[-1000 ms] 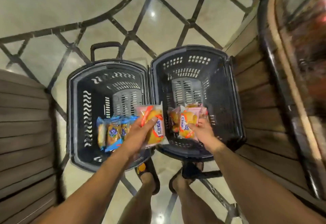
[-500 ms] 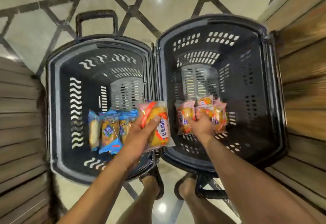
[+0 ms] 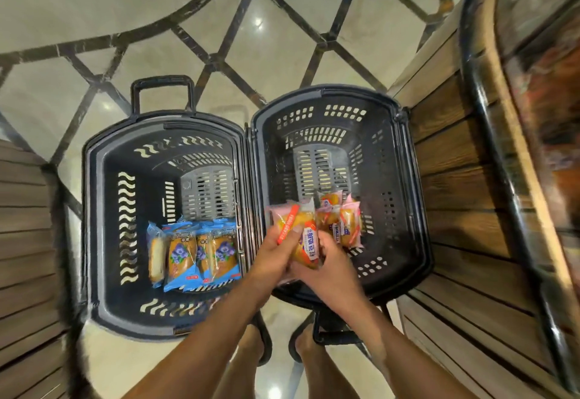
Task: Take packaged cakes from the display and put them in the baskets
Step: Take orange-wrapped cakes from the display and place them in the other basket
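The right basket [image 3: 405, 179] is open from above, and its far half and right side are bare. Over its near-left corner the left hand [image 3: 276, 257] and right hand [image 3: 329, 270] grip one held packet [image 3: 301, 232], blocking that entry. Just beyond them, pink packets [image 3: 345, 226] cover the bottom. The left basket [image 3: 94, 210] stands against its left rim, free at the far end, with blue packets [image 3: 194, 254] nearer. The wooden display [image 3: 455, 179] walls off its right side.

Baskets [image 3: 417, 210] are dark perforated plastic, matt; cake wrappers [image 3: 194, 251] are glossy film; the floor [image 3: 251, 53] is polished stone; display panels [image 3: 455, 153] are grainy wood.
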`<act>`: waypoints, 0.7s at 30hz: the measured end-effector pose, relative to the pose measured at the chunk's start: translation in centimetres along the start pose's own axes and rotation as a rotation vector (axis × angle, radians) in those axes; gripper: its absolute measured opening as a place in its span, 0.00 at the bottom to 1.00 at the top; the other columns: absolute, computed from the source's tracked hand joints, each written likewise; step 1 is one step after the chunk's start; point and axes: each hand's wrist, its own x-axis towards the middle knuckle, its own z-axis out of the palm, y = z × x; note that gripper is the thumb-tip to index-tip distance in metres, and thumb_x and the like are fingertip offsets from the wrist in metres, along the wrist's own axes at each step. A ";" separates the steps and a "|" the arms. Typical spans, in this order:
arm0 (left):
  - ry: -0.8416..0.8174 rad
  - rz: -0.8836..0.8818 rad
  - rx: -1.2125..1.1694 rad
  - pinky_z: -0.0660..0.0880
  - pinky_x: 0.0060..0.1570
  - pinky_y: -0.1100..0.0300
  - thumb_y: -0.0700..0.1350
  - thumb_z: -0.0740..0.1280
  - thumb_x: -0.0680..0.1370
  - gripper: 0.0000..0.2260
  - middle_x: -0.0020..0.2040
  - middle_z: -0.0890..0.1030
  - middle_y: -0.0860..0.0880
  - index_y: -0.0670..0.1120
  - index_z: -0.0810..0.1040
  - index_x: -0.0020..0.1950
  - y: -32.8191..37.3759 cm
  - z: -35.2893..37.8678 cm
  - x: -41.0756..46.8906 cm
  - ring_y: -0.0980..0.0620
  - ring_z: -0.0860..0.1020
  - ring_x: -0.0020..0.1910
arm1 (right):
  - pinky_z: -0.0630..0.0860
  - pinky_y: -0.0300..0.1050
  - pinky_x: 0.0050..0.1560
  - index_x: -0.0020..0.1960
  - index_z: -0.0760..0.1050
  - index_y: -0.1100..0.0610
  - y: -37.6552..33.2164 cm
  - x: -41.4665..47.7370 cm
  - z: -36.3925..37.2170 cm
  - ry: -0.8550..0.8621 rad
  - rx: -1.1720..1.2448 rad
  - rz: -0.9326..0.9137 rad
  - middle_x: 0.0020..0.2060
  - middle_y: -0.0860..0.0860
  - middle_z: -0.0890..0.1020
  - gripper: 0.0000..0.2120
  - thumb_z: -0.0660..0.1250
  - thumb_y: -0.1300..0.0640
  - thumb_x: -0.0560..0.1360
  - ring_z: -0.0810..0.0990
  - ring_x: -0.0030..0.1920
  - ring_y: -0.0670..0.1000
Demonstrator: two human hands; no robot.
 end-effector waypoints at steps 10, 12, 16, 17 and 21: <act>0.279 0.675 1.507 0.54 0.80 0.42 0.63 0.53 0.83 0.28 0.81 0.64 0.48 0.52 0.66 0.80 -3.7 -6.3 5.3 0.46 0.54 0.83 | 0.81 0.54 0.50 0.55 0.72 0.44 6.6 8.3 -2.8 0.137 -0.220 0.244 0.44 0.42 0.83 0.27 0.73 0.34 0.60 0.83 0.45 0.48; 0.260 0.686 1.621 0.52 0.80 0.39 0.63 0.54 0.83 0.28 0.84 0.56 0.48 0.52 0.63 0.81 -4.7 -7.7 6.4 0.44 0.49 0.84 | 0.81 0.54 0.51 0.56 0.72 0.46 8.6 10.7 -2.5 0.131 -0.280 0.291 0.46 0.44 0.83 0.28 0.73 0.34 0.62 0.83 0.46 0.51; 0.248 0.743 1.748 0.51 0.80 0.38 0.60 0.57 0.83 0.28 0.85 0.50 0.45 0.53 0.61 0.83 -6.4 -9.2 7.9 0.41 0.46 0.84 | 0.81 0.55 0.54 0.61 0.71 0.50 12.0 13.9 -1.4 0.128 -0.435 0.324 0.53 0.52 0.83 0.33 0.72 0.33 0.64 0.83 0.53 0.58; 0.253 0.756 1.750 0.51 0.80 0.37 0.59 0.57 0.84 0.28 0.85 0.50 0.45 0.53 0.61 0.83 -6.5 -9.3 7.9 0.41 0.46 0.84 | 0.81 0.55 0.55 0.64 0.70 0.52 12.8 14.5 -1.2 0.106 -0.445 0.342 0.55 0.54 0.83 0.35 0.73 0.34 0.64 0.82 0.55 0.59; 0.264 0.778 1.741 0.52 0.80 0.37 0.58 0.54 0.85 0.27 0.85 0.49 0.45 0.52 0.60 0.83 -6.4 -9.3 7.7 0.42 0.45 0.84 | 0.77 0.57 0.62 0.70 0.68 0.53 13.4 14.6 -1.0 0.068 -0.401 0.377 0.61 0.54 0.79 0.46 0.75 0.31 0.59 0.78 0.62 0.59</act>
